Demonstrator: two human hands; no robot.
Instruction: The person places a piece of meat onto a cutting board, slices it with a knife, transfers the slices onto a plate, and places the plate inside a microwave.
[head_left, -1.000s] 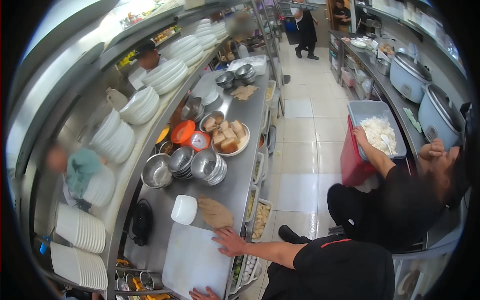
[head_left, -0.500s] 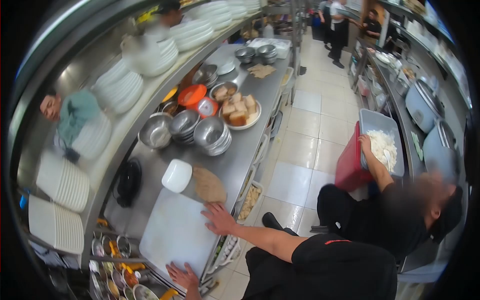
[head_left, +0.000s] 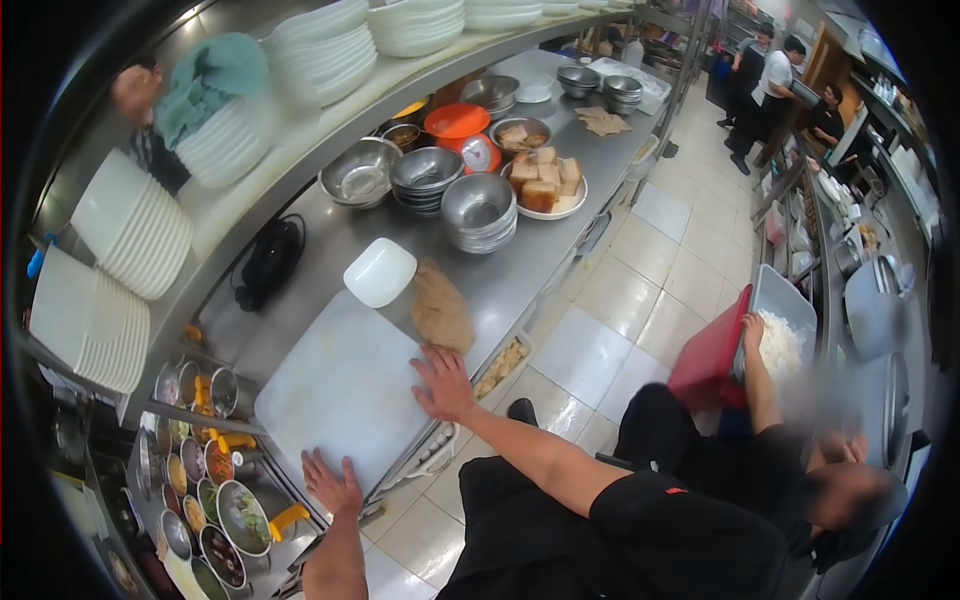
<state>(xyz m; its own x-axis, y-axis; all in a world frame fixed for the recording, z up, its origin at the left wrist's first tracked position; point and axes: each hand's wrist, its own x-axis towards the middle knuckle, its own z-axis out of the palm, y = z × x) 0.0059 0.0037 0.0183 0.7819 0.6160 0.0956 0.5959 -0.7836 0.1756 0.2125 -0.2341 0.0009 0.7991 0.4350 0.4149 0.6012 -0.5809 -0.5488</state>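
Note:
A white cutting board (head_left: 345,385) lies on the steel counter (head_left: 320,240). My left hand (head_left: 332,484) rests with spread fingers at the board's near left edge, holding nothing. My right hand (head_left: 445,385) is spread flat at the board's right edge, its fingertips beside a crumpled brown cloth (head_left: 441,308). Just beyond the board sits an empty white square dish (head_left: 380,272). Stacked steel bowls (head_left: 479,207) stand farther back, near an orange scale (head_left: 470,152) and a plate of pale blocks with browned sides (head_left: 545,181).
Plates (head_left: 225,145) fill the upper shelf. Topping containers (head_left: 243,515) sit at lower left. On the right, a person in black (head_left: 740,500) reaches into a grey tub of white food (head_left: 785,290) above a red bin (head_left: 708,355). Other people (head_left: 775,85) stand in the back aisle.
The view has turned, bringing more topping containers and the aisle into sight. My left hand and forearm show more fully. Both hands remain at the board. People at the back have shifted.

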